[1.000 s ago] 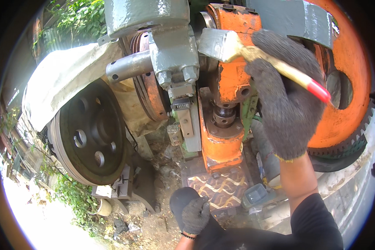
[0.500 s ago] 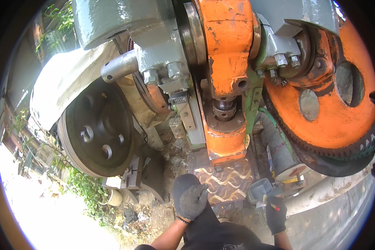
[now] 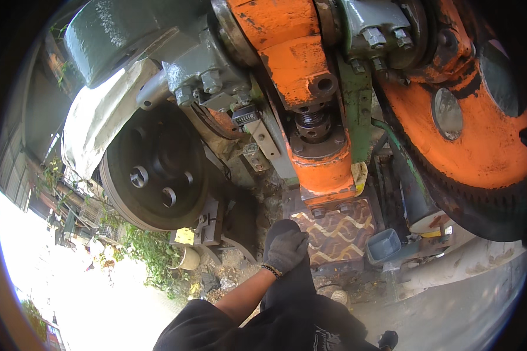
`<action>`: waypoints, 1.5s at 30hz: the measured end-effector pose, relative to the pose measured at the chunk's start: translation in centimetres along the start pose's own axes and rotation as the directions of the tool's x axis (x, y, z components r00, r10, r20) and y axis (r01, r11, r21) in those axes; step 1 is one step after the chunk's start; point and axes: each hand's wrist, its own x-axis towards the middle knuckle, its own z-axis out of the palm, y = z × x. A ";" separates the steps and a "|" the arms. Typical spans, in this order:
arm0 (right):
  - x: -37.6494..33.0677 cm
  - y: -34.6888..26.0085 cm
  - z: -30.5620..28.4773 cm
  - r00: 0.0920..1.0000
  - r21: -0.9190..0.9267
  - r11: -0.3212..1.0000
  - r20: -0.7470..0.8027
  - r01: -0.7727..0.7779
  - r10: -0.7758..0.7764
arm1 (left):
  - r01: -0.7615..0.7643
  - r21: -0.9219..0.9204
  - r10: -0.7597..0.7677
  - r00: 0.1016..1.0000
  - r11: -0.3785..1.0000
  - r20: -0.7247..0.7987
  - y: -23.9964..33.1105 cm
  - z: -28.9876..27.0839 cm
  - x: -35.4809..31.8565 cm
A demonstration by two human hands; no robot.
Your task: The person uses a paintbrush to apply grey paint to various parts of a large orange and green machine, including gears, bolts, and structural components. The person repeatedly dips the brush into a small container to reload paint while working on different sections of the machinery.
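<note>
My left hand [image 3: 287,251], in a dark grey glove, rests on my raised knee with its fingers lying loosely over it and nothing in them. It is just left of the metal die plate [image 3: 336,231] with a wavy brown and cream pattern. That plate sits on the press bed under the orange ram [image 3: 325,178]. My right hand [image 3: 387,339], in a dark glove, is low at the lower edge beside my body. Only a small part of it shows, so its fingers and anything in them are hidden. A grey plastic tub [image 3: 384,245] stands right of the plate.
A large orange gear wheel [image 3: 468,158] hangs at the right, with a dark flywheel [image 3: 158,169] at the left. A small mechanical counter [image 3: 244,116] is fixed near the ram. A pale rounded beam [image 3: 468,263] lies at lower right. Leafy plants [image 3: 152,257] grow at left.
My right hand has moved down from beside the tub to the lower edge; the red-handled brush it held is out of sight. The view has tilted and shifted. My left hand stays on the knee.
</note>
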 end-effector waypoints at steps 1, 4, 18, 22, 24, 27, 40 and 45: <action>-1.0 0.2 0.2 0.999 -0.018 0.999 -0.017 0.046 -0.046 | 0.017 -0.004 -0.017 1.000 1.000 0.019 0.1 0.1 0.1; -2.1 1.4 2.1 0.992 -0.041 0.993 -0.055 0.112 -0.114 | 0.046 0.008 -0.046 0.998 0.999 0.047 0.4 0.0 0.0; 2.5 -39.0 -26.1 0.822 0.861 0.133 -0.407 0.491 -0.399 | 0.109 0.077 -0.115 0.991 0.991 0.074 0.4 -1.7 -0.1; -0.1 -52.1 -35.6 0.439 0.590 -0.060 -0.662 0.805 -0.607 | 0.067 0.076 -0.068 0.998 0.995 0.002 -0.4 -1.5 -1.1; -1.5 -57.5 -37.7 0.493 0.713 -0.227 -0.645 0.664 -0.584 | 0.090 0.089 -0.091 0.996 0.992 0.013 0.4 -2.4 -1.4; -2.4 -63.3 -41.1 0.392 0.663 -0.398 -0.719 0.634 -0.573 | 0.098 0.132 -0.099 0.995 0.986 -0.001 0.8 -3.9 -2.2; 0.9 -72.2 -47.0 -0.011 0.165 -0.423 -0.923 0.891 -0.385 | 0.261 0.095 -0.231 0.941 0.961 -0.249 -1.8 -4.2 -6.1; 0.3 -72.0 -45.6 0.067 0.311 -0.491 -0.889 0.813 -0.452 | 0.224 0.212 -0.159 0.946 0.951 -0.283 -1.2 -5.3 -5.6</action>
